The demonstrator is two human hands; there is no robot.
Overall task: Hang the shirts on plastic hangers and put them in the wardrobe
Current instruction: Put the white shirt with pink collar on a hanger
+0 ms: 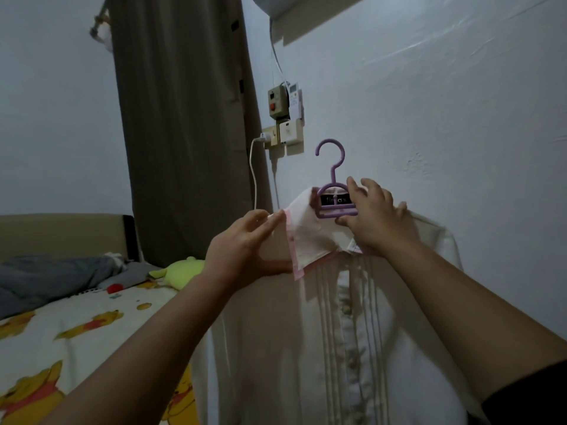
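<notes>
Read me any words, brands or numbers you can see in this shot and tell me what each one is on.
Black neck label inside the collar of the white shirt, behind the purple hanger: pale lettering, too blurred and partly hidden by the hanger to read.
Switch box on the wall: no readable markings.
White remote beside it: display too small to read.
Bedsheet: cartoon bear print only, no text.

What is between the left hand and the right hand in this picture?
In the head view, the shirt's raised collar flap, white with a pink edge, spans the gap between the left hand and the right hand. The purple hanger rises just above it.
</notes>
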